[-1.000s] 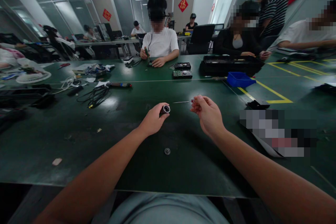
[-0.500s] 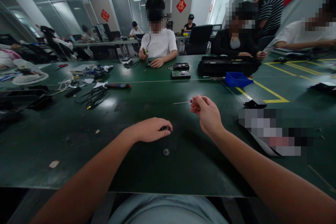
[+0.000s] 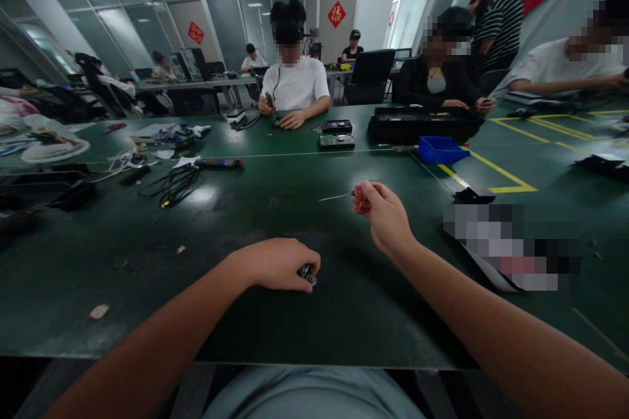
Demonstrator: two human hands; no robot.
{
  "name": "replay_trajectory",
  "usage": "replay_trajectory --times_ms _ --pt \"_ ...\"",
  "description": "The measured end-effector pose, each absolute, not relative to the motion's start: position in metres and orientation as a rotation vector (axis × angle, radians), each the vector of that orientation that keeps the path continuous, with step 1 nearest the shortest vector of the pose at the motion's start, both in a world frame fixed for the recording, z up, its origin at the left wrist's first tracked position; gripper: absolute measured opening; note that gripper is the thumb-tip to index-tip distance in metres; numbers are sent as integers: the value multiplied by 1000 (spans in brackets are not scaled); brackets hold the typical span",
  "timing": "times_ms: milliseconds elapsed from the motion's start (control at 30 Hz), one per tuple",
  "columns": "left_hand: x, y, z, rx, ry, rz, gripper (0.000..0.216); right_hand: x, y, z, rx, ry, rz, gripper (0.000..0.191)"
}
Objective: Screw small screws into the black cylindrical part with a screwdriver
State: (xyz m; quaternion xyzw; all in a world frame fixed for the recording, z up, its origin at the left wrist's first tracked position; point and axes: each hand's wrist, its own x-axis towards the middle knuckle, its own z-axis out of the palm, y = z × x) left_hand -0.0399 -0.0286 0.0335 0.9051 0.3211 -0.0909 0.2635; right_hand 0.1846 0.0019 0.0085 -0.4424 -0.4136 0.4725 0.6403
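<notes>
My left hand (image 3: 279,265) is curled low over the green table (image 3: 275,334), its fingers closed round a small dark metal part (image 3: 304,270). A small round metal disc (image 3: 311,280) shows at the thumb tip, touching or nearly touching that part. Whether the disc is gripped or still rests on the table I cannot tell. My right hand (image 3: 386,213) is raised farther forward, with a thin screwdriver (image 3: 335,197) pinched between thumb and fingers. Its slim shaft points left, while most of the reddish handle is hidden in the fingers.
A black cable bundle (image 3: 177,180) lies at left. Ahead are hard drives (image 3: 336,142), a long black housing (image 3: 425,126) and a blue tray (image 3: 442,150). A blurred-out sheet (image 3: 491,242) lies right. A co-worker in a white shirt (image 3: 297,88) sits opposite.
My left hand has moved down toward me, from beyond the disc to right at it, carrying the dark metal part. The right hand with the screwdriver has barely shifted.
</notes>
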Motion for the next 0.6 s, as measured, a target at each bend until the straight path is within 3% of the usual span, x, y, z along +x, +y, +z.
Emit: replay_trajectory --times_ms 167,467,600 --pt "-49 -17 43 2307 923 -133 20 186 3 7 -1004 -962 1077 24" --pt "-132 28 44 1545 955 753 19 187 1 8 -1024 -971 1107 23" --pt "-177 30 51 1367 1204 922 12 187 2 7 -1036 -971 1116 24"
